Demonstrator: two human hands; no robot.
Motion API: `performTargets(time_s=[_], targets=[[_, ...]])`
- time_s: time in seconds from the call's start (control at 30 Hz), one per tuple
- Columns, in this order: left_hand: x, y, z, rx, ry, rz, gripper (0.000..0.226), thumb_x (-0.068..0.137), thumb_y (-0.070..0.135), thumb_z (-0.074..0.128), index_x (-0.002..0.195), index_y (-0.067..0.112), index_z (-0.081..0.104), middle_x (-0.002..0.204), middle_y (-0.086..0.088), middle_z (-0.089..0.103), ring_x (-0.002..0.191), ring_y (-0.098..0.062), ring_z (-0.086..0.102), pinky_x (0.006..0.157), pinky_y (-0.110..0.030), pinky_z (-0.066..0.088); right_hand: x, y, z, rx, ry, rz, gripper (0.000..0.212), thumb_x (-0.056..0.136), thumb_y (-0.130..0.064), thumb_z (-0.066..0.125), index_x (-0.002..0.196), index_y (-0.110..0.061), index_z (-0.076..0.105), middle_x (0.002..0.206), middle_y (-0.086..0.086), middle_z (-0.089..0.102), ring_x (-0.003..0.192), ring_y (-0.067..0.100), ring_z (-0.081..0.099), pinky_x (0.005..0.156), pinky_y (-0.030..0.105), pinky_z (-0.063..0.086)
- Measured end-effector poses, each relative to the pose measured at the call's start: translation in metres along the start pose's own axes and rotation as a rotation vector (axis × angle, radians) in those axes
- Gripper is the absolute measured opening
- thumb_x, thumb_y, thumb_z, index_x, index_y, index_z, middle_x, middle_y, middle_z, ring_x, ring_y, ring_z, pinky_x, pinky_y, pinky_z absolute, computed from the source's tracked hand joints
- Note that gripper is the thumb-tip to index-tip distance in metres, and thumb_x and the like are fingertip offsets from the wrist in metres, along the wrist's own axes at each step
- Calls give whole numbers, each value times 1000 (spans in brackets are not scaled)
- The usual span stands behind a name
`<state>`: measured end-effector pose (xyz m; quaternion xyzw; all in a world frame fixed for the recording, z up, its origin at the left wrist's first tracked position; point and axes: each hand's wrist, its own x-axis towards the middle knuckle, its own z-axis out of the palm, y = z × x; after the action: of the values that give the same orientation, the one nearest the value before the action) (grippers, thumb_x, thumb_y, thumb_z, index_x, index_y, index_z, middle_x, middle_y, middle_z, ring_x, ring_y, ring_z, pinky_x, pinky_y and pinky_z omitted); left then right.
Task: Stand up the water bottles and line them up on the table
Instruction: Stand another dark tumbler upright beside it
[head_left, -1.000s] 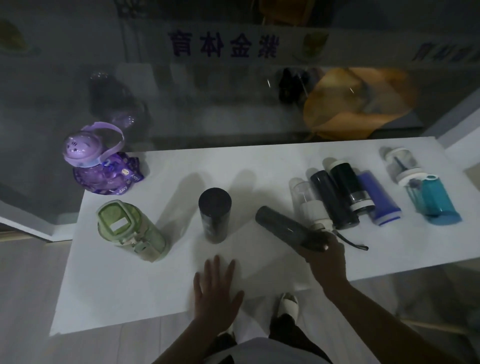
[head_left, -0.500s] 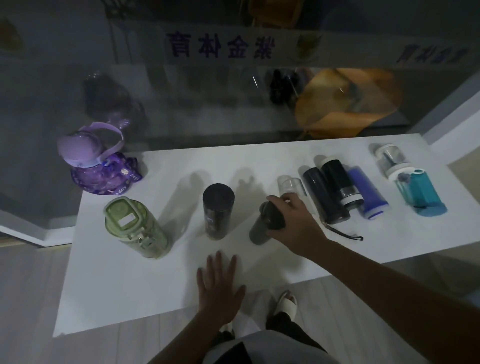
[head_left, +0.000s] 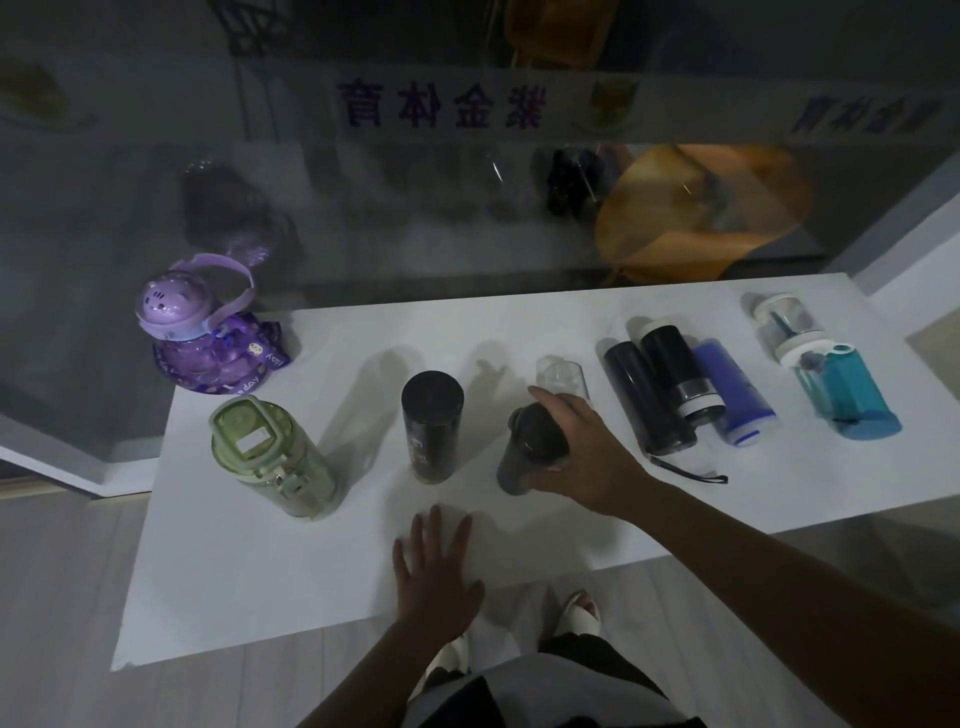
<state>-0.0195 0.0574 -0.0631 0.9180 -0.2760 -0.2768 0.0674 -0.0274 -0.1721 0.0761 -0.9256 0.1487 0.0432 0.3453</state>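
Right hand gripping upright dark bottle, left hand flat on table

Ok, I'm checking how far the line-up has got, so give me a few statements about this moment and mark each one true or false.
1. The right hand grips the top of an upright grey bottle. True.
2. The left hand holds a bottle. False: the left hand lies flat on the table and holds nothing.
3. The teal bottle lies on its side. True.
4. The blue bottle stands upright. False: the blue bottle lies on its side.
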Motion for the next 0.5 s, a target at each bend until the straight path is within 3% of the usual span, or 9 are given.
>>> performTargets(time_s=[0.1,0.17,0.23,0.33,0.37,0.43,0.5], targets=[[1,2,-5,-21,-8,-15,82,88,52,45,152,37,-5,160,-6,-20,147,-31,-19,120,-52,-4,-1,10,-12,116,-18,66,108,55,-61,82,145,-37,26,146,-4,36,134,19,37,110,45,37],[1,5,-7,-46,-14,-32,80,88,51,47,152,37,1,161,-5,-17,148,-31,-17,120,-51,-2,-3,18,-20,156,4,104,102,60,-58,81,145,-34,30,144,-5,38,132,16,37,108,43,38],[0,9,-9,-73,-18,-48,77,88,50,48,152,37,7,162,-4,-12,148,-30,-13,120,-49,2,-7,25,-30,206,34,101,85,67,-46,83,139,-27,42,134,-4,49,121,11,47,101,35,43],[-2,18,-13,-134,-39,-72,73,87,50,51,151,36,17,162,-3,-4,149,-29,-6,121,-48,7,-13,44,-39,266,49,104,49,71,-25,84,111,-24,56,106,-10,59,97,-7,56,87,16,48],[-2,22,-15,-149,-48,-82,72,87,50,52,150,36,20,162,-2,0,149,-29,-3,121,-47,9,-16,55,-40,260,37,141,52,71,-26,84,115,-23,55,112,-12,55,101,-9,53,90,16,46],[-2,33,-20,-164,-68,-93,68,87,49,52,148,35,27,161,-1,11,148,-26,7,119,-45,15,-21,75,-39,247,16,213,73,71,-36,83,134,-24,47,132,-10,44,120,2,44,104,31,42],[-3,49,-28,-203,-115,-79,63,87,47,52,146,35,31,157,1,24,144,-23,20,117,-40,22,-25,94,-39,231,-7,215,76,73,-34,82,139,-27,44,136,-9,40,126,8,40,107,33,37]])
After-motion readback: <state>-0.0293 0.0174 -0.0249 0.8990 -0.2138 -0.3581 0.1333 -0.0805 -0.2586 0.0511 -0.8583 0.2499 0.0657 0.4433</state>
